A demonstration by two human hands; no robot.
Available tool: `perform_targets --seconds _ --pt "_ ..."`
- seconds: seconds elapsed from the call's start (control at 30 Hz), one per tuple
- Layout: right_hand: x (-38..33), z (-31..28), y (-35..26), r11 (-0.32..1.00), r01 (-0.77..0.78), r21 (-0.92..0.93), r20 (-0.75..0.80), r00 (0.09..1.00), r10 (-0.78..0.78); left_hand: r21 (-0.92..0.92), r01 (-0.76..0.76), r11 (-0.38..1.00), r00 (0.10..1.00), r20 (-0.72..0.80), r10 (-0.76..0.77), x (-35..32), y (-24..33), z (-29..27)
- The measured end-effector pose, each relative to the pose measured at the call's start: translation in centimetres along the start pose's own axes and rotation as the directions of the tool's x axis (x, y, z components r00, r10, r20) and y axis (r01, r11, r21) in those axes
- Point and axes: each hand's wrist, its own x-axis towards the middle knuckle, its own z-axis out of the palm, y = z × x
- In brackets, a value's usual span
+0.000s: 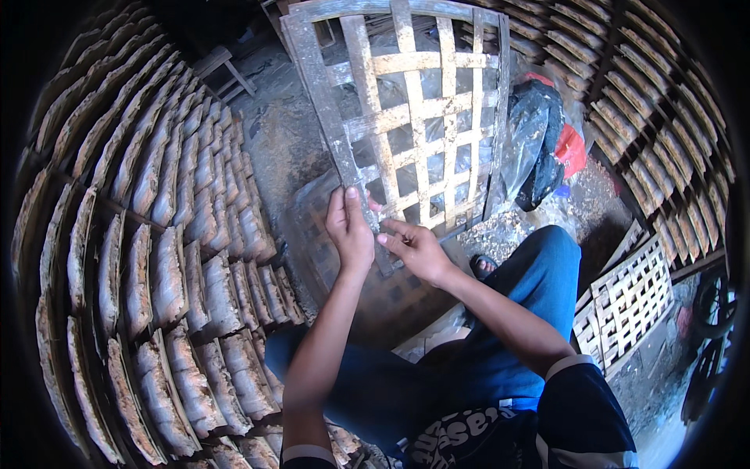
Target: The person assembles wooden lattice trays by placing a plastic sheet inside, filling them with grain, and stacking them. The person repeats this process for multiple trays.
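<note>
A wooden lattice frame (pixel 422 112) of woven flat slats with darker edge strips stands tilted in front of me. My left hand (pixel 350 228) is closed around its left edge strip near the lower corner, thumb lying along the strip. Just right of it, my right hand (pixel 422 254) has its thumb and forefinger close together against the frame's lower corner. Anything small between those fingertips is too hard to make out. Beneath the frame, near my legs, lies a darker flat panel (pixel 312 262) with a lattice pattern on it.
Tiered rows of curved, rough-edged tile-like pieces (pixel 168 289) fill the left side; similar rows (pixel 641 102) rise at the far right. Black and clear plastic bags (pixel 539 148) with red material lie behind the frame. Another lattice panel (pixel 631 293) leans at right. A small wooden stool (pixel 223 70) stands far left.
</note>
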Motion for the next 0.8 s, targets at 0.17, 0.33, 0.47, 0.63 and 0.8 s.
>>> perform_targets --seconds 0.17,0.33,0.47,0.63,0.8 --pt "0.7 1.1 1.9 0.961 -0.110 0.252 -0.064 0.989 0.130 0.058 0.031 0.998 0.998 0.050 -0.034 -1.0 -0.8 0.3" --pt "1.2 2.3 3.1 0.849 -0.051 0.526 -0.160 0.975 0.157 0.078 0.053 0.996 0.997 0.047 -0.057 -0.9 -0.8 0.4" --pt "0.7 2.3 3.2 0.813 -0.108 0.573 -0.164 0.956 0.243 0.035 0.057 0.998 0.998 0.021 -0.057 -1.1 -1.5 0.6" --pt "0.3 0.8 1.1 0.752 -0.190 0.631 -0.124 0.932 0.340 0.004 0.034 0.999 0.999 0.008 -0.034 -0.3 -1.6 0.6" --pt "1.3 -5.7 -3.9 0.924 0.080 0.373 -0.373 0.925 0.070 -0.105 0.010 0.994 0.998 -0.061 -0.017 2.3 0.9 -2.8"
